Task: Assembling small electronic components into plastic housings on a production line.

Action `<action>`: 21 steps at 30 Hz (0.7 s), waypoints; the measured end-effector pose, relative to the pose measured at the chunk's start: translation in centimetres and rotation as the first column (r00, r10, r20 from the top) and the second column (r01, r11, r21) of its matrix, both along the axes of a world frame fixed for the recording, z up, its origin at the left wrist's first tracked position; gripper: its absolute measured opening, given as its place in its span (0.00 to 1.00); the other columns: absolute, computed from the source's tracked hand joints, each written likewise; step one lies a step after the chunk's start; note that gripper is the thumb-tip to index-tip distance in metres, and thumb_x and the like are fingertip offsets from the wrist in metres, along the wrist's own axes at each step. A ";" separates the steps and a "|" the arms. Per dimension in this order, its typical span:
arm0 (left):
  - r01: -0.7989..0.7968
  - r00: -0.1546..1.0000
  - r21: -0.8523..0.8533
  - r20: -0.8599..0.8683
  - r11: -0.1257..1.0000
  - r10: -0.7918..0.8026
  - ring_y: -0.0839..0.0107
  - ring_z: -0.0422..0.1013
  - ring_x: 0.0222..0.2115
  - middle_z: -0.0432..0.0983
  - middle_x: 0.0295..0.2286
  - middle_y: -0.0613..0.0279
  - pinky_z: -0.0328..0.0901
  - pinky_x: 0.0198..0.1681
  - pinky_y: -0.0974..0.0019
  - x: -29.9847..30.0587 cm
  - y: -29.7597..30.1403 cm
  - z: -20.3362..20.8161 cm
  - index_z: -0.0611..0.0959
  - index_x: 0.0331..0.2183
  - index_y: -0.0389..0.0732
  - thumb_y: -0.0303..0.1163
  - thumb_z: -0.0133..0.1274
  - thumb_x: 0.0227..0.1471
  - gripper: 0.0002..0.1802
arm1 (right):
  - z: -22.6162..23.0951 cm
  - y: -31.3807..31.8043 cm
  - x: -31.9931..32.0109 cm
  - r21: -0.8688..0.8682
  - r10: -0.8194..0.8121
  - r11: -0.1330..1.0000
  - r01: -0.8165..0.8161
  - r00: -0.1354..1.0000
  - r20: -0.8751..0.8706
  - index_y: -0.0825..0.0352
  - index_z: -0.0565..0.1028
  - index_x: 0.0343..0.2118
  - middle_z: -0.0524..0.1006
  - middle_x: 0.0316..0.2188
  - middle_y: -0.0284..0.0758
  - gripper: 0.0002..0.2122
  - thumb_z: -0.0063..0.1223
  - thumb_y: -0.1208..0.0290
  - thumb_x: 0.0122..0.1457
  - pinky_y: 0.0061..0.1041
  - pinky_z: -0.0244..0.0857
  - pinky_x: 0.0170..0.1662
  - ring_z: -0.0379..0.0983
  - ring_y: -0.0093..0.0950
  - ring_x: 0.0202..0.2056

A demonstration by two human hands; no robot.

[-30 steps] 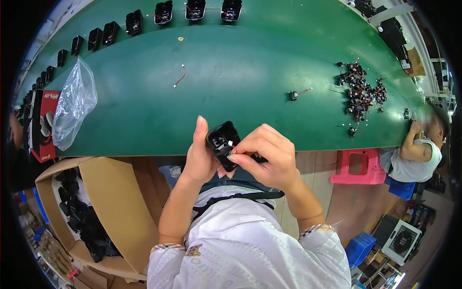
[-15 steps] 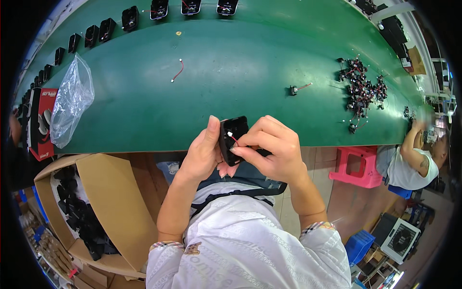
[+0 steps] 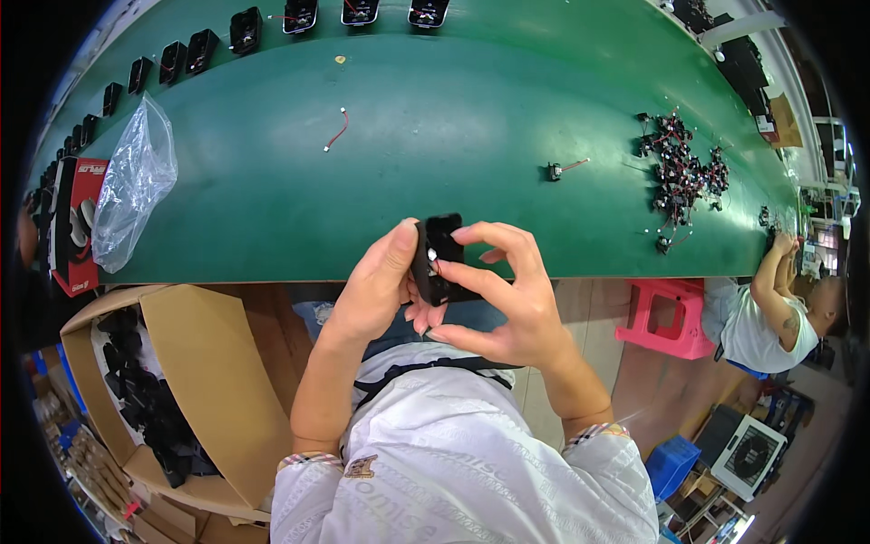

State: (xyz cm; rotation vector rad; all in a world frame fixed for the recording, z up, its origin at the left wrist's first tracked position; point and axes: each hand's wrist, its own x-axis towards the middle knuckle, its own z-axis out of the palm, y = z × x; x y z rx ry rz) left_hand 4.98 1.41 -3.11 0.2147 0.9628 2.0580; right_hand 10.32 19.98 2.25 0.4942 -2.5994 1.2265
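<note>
My left hand (image 3: 376, 281) is wrapped around a small black plastic housing (image 3: 445, 238), its thumb along the near-left side and fingertips below. The housing is held tilted, its open inside facing up, just over the table's front edge. A small white connector (image 3: 432, 255) with a short red wire shows inside. My right hand (image 3: 512, 304) has its fingers spread. Its index fingertip touches the housing's inside by the connector, another fingertip is at the far right edge, and the thumb is apart below.
On the green table (image 3: 435, 163) lie a loose red-wired lead (image 3: 337, 131), a small wired part (image 3: 555, 171) and a pile of such parts (image 3: 680, 172). Black housings (image 3: 246, 31) line the far edge. Left are a plastic bag (image 3: 136, 186) and carton (image 3: 195, 390); right, a co-worker (image 3: 770, 322).
My right hand has gone from pinching the red wire at the connector to spread fingers, its thumb moved down and away. The housing has tilted slightly in my left hand.
</note>
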 end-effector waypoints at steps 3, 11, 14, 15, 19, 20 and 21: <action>-0.016 0.998 -0.110 -0.065 0.994 0.009 0.71 0.72 0.14 0.73 0.27 0.55 0.65 0.12 0.75 0.6 0.2 0.3 0.67 0.48 0.33 0.53 0.36 0.65 0.29 | -0.5 0.8 -0.1 -0.017 0.024 1.000 -0.025 0.999 -0.037 0.62 0.82 0.36 0.70 0.50 0.40 0.19 0.73 0.64 0.38 0.34 0.69 0.42 0.68 0.39 0.50; -0.131 0.979 -0.339 -0.190 0.932 0.069 0.75 0.71 0.13 0.74 0.16 0.61 0.63 0.16 0.74 0.2 0.8 3.4 0.74 0.31 0.36 0.48 0.42 0.64 0.23 | -2.9 0.8 -0.2 -0.628 0.269 0.767 -0.130 0.954 0.131 0.75 0.76 0.33 0.61 0.59 0.60 0.15 0.63 0.64 0.54 0.45 0.62 0.56 0.63 0.50 0.59; -0.307 0.892 -0.585 -0.452 0.751 0.012 0.71 0.70 0.12 0.72 0.12 0.61 0.63 0.17 0.68 0.5 0.9 3.0 0.77 0.20 0.36 0.50 0.43 0.62 0.29 | -3.9 0.3 -0.1 -0.765 0.328 0.638 -0.088 0.930 0.166 0.75 0.75 0.38 0.60 0.60 0.59 0.19 0.57 0.59 0.59 0.45 0.58 0.59 0.60 0.47 0.60; -0.429 0.810 -0.626 -0.586 0.651 -0.030 0.66 0.69 0.12 0.71 0.10 0.60 0.63 0.18 0.65 0.5 0.9 2.6 0.77 0.17 0.37 0.52 0.44 0.61 0.32 | -4.2 0.1 0.0 -0.802 0.344 0.594 -0.058 0.920 0.188 0.75 0.74 0.42 0.60 0.61 0.57 0.21 0.53 0.57 0.61 0.45 0.56 0.60 0.59 0.46 0.61; -0.654 0.629 -0.602 -0.769 0.458 -0.113 0.57 0.68 0.12 0.71 0.11 0.55 0.61 0.18 0.61 0.3 0.7 3.0 0.77 0.13 0.37 0.56 0.45 0.59 0.36 | -4.3 -1.5 0.8 -0.887 0.399 0.423 0.182 0.842 0.364 0.75 0.70 0.50 0.60 0.62 0.45 0.23 0.46 0.55 0.66 0.37 0.54 0.62 0.59 0.35 0.62; -0.657 0.629 -0.601 -0.770 0.455 -0.108 0.57 0.68 0.12 0.71 0.11 0.55 0.61 0.18 0.61 0.4 0.6 2.7 0.77 0.13 0.37 0.56 0.45 0.59 0.36 | -4.2 -1.8 0.9 -0.887 0.404 0.426 0.179 0.839 0.364 0.75 0.70 0.50 0.60 0.62 0.45 0.23 0.46 0.55 0.66 0.37 0.54 0.62 0.59 0.35 0.62; -0.712 0.574 -0.562 -0.811 0.420 -0.113 0.58 0.68 0.13 0.71 0.12 0.56 0.61 0.18 0.60 0.5 0.5 2.3 0.78 0.14 0.37 0.55 0.47 0.58 0.34 | -4.1 -1.9 1.0 -0.902 0.457 0.357 0.242 0.797 0.395 0.76 0.66 0.54 0.61 0.62 0.47 0.26 0.46 0.55 0.66 0.39 0.56 0.62 0.60 0.36 0.61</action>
